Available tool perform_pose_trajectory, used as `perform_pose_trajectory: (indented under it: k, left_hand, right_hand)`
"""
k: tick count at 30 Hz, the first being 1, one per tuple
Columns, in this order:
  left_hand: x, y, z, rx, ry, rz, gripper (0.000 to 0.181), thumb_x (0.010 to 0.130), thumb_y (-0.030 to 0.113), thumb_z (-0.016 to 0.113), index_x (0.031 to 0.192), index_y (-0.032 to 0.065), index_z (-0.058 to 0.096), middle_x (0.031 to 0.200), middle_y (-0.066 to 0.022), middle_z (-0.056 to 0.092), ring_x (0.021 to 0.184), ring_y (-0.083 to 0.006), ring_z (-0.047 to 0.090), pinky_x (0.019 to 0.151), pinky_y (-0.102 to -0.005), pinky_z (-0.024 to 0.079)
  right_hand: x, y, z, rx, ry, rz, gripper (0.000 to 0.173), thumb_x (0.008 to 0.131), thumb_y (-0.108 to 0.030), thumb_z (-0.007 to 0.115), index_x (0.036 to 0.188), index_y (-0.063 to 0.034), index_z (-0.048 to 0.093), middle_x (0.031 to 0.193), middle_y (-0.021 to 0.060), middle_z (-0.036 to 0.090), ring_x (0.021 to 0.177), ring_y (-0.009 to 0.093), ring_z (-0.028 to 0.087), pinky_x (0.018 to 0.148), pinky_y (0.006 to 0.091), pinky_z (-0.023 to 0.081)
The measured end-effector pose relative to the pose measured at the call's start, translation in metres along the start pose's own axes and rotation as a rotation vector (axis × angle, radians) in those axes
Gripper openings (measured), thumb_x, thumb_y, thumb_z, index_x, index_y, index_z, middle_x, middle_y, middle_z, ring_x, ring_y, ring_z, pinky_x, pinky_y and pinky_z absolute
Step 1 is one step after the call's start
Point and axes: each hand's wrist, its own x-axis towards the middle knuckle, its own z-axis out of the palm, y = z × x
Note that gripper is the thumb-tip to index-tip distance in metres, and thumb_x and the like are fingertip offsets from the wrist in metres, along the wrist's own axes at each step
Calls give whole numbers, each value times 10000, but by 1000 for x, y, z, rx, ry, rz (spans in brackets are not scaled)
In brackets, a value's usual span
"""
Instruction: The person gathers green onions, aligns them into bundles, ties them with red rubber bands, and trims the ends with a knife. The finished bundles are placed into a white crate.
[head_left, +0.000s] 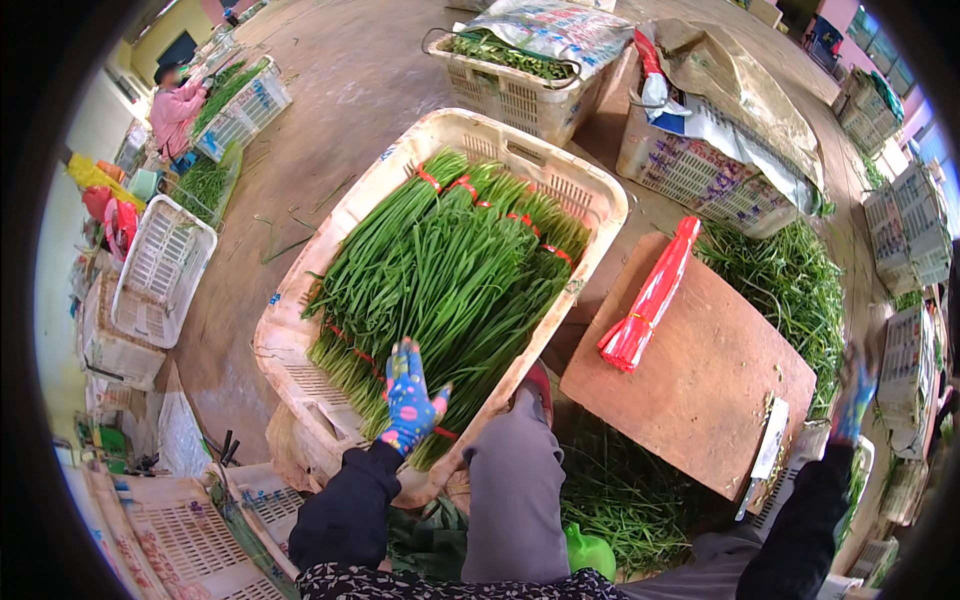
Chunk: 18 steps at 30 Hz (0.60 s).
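My left hand (408, 401), in a blue patterned glove, lies with fingers spread on bundles of long green leafy stalks (442, 247), which look like garlic chives. Red ties band the bundles, laid in a large white plastic crate (585, 176). Out at the right, my gloved right hand (855, 390) is raised and blurred, with nothing visible in it. It is beside a brown board (697, 367), near loose greens (787, 277). On that board rest a bunch of red plastic strips (651, 300) and a knife (769, 442) with a broad blade.
Covered crates (510, 94) stand beyond, with another covered crate (705, 157) to their right. Empty-looking crates (161, 270) are stacked at left. A person (176, 112) in pink sits by a crate of greens (244, 101). Loose greens (622, 487) lie beneath the board.
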Motion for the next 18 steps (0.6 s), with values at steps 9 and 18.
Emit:
perform_pose_trajectory:
  k: [9, 18]
  left_hand:
    - [121, 26, 81, 300, 27, 103, 887, 785, 431, 663, 1439, -38, 290, 1511, -227, 250, 1413, -390, 192, 1151, -504, 119]
    - [132, 36, 62, 189, 188, 199, 706, 828, 306, 659, 1413, 32, 376, 1492, -167, 317, 1397, -356, 244, 1136, -527, 169]
  right_hand:
    - [-236, 27, 81, 27, -370, 567, 322, 915, -39, 513, 1225, 33, 562, 906, 101, 670, 792, 161, 638, 721, 256, 512]
    - [-250, 20, 224, -216, -501, 351, 216, 857, -206, 687, 927, -3, 667, 678, 26, 629, 636, 78, 572, 585, 253, 463]
